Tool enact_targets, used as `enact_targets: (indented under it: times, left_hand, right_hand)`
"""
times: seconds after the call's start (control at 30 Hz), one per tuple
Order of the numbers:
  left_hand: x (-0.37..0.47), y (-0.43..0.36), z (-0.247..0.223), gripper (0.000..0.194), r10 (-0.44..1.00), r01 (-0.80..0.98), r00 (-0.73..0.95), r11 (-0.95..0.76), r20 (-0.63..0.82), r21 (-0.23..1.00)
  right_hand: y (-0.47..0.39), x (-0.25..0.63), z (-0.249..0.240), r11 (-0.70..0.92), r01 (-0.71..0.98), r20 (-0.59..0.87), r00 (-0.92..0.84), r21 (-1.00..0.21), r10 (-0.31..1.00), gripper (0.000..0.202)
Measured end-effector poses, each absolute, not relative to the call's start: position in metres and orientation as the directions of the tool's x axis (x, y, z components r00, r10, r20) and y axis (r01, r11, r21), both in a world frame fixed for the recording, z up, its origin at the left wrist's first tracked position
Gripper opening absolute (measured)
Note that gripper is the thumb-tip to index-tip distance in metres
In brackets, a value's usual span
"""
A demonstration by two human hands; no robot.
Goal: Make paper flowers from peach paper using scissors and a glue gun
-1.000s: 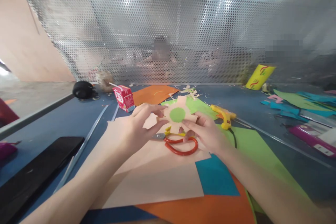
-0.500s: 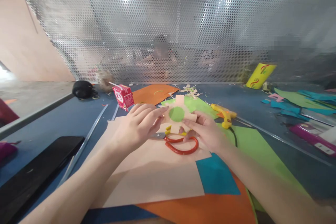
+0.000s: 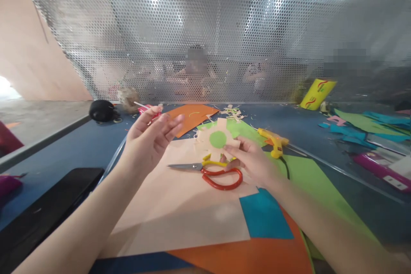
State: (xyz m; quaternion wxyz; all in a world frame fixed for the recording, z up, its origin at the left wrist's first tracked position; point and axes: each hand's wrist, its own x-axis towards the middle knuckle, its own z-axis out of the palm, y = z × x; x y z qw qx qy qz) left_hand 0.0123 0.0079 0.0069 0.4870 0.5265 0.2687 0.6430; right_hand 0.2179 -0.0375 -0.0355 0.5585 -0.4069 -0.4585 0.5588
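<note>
We hold a pale paper flower (image 3: 218,140) with a round green centre over the middle of the table (image 3: 289,117), our right hand (image 3: 252,158) pinching its right edge, thumb in front and, as far as we can tell, the partly hidden fingers behind. Our left hand (image 3: 149,141) is raised well apart from it, fingers loosely curled and parted, in front of the red carton (image 3: 141,110). Nearer us, scissors (image 3: 207,172) lie on a pale sheet (image 3: 183,205); to the right rests a yellow glue gun (image 3: 276,140).
</note>
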Motion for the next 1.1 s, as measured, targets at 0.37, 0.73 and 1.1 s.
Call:
enact_targets:
  times: [0.37,0.73,1.1]
  left_hand:
    - [0.017,0.002,-0.012,0.011,0.845,0.363,0.217,-0.534,0.488,0.764]
    - [0.018,-0.006,-0.02,0.043,0.3,0.497,0.564,-0.867,0.769,-0.026]
    - [0.01,-0.007,-0.015,0.066,-0.037,0.513,0.653,-0.714,0.756,-0.477]
  right_hand:
    - [-0.035,0.222,-0.037,0.082,-0.269,0.082,0.011,-0.96,0.997,0.015]
    - [-0.038,0.218,-0.033,0.001,-0.415,0.054,-0.115,-0.91,0.992,0.011]
    - [-0.04,0.22,-0.03,-0.192,-0.508,-0.074,-0.242,-0.84,0.967,0.01]
